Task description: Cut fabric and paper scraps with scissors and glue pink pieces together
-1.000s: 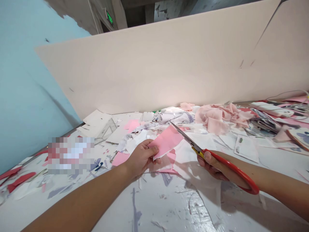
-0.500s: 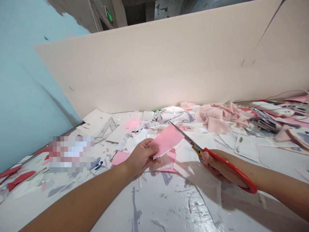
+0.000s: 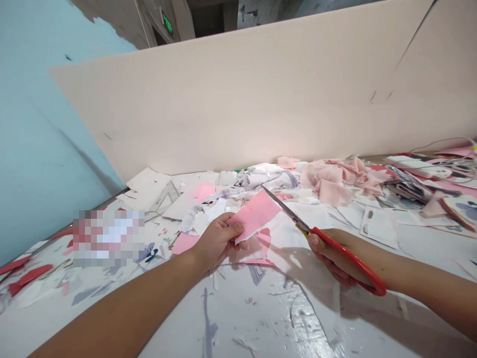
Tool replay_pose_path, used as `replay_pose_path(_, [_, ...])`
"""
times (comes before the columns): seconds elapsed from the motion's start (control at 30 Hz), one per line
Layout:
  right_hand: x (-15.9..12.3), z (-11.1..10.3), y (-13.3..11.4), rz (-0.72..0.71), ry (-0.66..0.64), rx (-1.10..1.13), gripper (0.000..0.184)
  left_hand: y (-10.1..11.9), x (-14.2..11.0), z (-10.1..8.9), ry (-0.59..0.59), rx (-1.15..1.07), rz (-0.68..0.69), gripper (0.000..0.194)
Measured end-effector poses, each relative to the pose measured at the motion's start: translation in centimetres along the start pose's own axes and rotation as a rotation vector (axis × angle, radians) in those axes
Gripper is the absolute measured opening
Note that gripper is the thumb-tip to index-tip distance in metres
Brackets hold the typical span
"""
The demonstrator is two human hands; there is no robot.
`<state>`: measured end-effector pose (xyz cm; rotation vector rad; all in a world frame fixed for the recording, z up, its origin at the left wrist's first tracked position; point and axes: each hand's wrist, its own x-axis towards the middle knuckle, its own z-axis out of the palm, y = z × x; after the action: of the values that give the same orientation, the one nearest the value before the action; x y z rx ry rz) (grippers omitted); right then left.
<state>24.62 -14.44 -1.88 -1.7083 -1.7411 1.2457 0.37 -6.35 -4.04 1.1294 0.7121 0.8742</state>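
Observation:
Between the thumb and fingers of my left hand (image 3: 218, 239) is a pink rectangular piece (image 3: 257, 215) with a white lower edge; whether it is paper or cloth I cannot tell. My right hand (image 3: 331, 256) is closed around the red handles of a pair of scissors (image 3: 303, 226). Their blades look closed or nearly so and lie along the right end of the pink piece, tip pointing up and left. Below the held piece, more pink scraps (image 3: 263, 248) lie on the white table (image 3: 253, 318).
A clear set square (image 3: 166, 199) lies at the back left among white sheets. Crumpled pale pink fabric (image 3: 335, 179) is heaped at the back right. Red scraps (image 3: 30, 280) lie far left. A pale panel (image 3: 242, 99) stands along the table's back edge.
The scissors' red handles have drawn in slightly, and the blades look a little more closed against the pink piece's right edge. My left hand keeps its hold; the whole view shifts slightly.

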Motion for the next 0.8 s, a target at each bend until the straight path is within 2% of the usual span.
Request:
replay_pose_path(0.3, [0.5,-0.2,0.5,0.005,0.042,0.131,0.051,-0.1,0.1,-0.1,0.013,-0.026,-0.013,0.023])
replay_pose_path(0.43, [0.9,-0.2,1.0,-0.081,0.039,0.268,0.049,-0.1,0.2,-0.2,0.003,-0.026,-0.01,0.021])
replay_pose_path(0.53, [1.3,0.1,1.3,-0.146,0.055,0.397,0.048,-0.1,-0.3,-0.1,-0.035,-0.01,-0.042,0.017])
replay_pose_path(0.67, [1.6,0.6,1.1,-0.168,0.113,0.543,0.044,0.0,-1.6,0.8,-0.114,0.073,-0.168,0.015])
replay_pose_path(0.8, [1.3,1.2,0.4,-0.249,0.112,0.51,0.033,0.1,-2.4,1.9,-0.195,0.185,-0.234,0.02])
